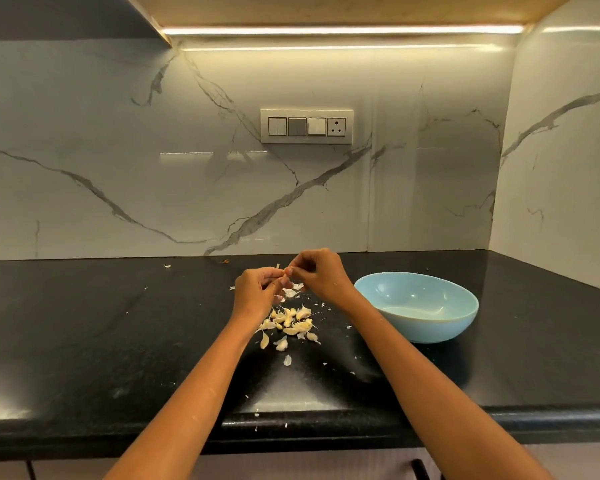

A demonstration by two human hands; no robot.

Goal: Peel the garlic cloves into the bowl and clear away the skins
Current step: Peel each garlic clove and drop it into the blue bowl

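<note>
Above the middle of the table [84, 323], my left hand [257, 289] and right hand [317, 273] meet, fingers curled, pinching one garlic clove [284, 271] between them. The clove pile [290, 323] lies just nearer me; the bowl [420, 320] sits toward the right edge, skins [293, 293] scattered around.

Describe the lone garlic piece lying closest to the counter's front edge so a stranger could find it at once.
Start at the black countertop and find the heap of garlic cloves between the person's forearms, left of the pale blue bowl. Just nearer the front edge lies one pale piece. It sits alone, apart from the heap, and is bigger than the tiny flecks around it.
</note>
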